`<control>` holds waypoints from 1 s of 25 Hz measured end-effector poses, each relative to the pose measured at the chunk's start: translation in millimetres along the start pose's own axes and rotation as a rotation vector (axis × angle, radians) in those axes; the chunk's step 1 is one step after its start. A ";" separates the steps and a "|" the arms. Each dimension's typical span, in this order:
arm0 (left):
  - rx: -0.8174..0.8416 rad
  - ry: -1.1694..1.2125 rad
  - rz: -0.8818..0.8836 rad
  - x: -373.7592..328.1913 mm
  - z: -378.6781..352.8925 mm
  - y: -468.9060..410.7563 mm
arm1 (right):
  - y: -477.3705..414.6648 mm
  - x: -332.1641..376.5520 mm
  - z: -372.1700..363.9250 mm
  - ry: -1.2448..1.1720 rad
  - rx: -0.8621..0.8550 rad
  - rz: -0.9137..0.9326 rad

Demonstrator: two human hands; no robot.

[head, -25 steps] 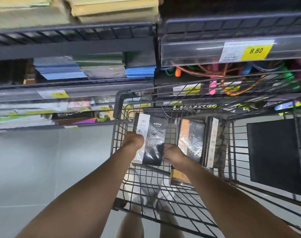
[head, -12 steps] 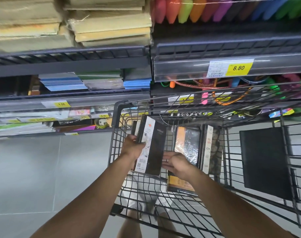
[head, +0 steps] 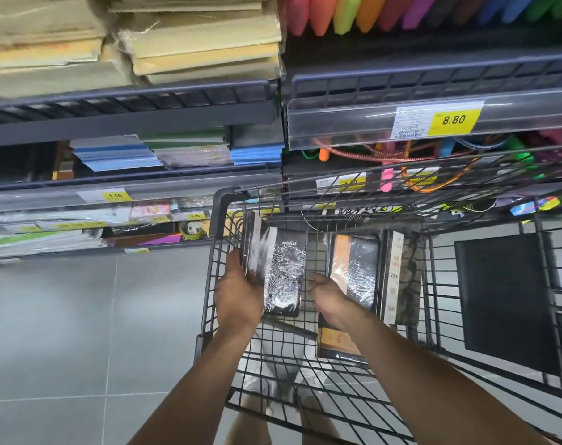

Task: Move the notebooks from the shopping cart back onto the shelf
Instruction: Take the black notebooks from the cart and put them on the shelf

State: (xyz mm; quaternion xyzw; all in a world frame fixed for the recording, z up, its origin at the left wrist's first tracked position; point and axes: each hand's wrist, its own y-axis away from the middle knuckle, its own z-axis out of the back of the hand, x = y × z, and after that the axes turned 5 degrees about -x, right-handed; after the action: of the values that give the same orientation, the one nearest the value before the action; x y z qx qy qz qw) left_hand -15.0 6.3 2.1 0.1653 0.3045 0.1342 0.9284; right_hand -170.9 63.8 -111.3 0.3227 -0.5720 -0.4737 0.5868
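Left hand gripping shrink-wrapped black notebook inside shopping cart; right hand open, fingers spread, just beside it. More notebooks upright in cart, shelf beyond.

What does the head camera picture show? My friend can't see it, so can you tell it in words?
A person's left hand holds a shiny wrapped black notebook over a wire shopping cart, while the right hand is open beside it. More notebooks stand in the cart, with stocked store shelves behind.
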 end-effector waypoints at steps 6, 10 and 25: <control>-0.039 -0.060 0.041 2.5 -4.9 -1.5 | -1.8 8.5 -17.5 -0.068 0.015 -0.045; -0.005 -0.076 0.048 3.1 -4.2 -0.3 | 16.1 15.2 -17.1 -0.107 -0.020 -0.087; 0.068 0.067 0.001 -7.9 20.1 11.4 | 44.9 26.4 -21.0 0.071 -0.097 0.111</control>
State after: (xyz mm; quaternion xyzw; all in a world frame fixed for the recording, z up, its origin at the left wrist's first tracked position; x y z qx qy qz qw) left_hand -10.7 9.3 25.9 0.1922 0.3396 0.1298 0.9115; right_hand -144.7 51.3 -63.2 0.2783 -0.5441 -0.4558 0.6471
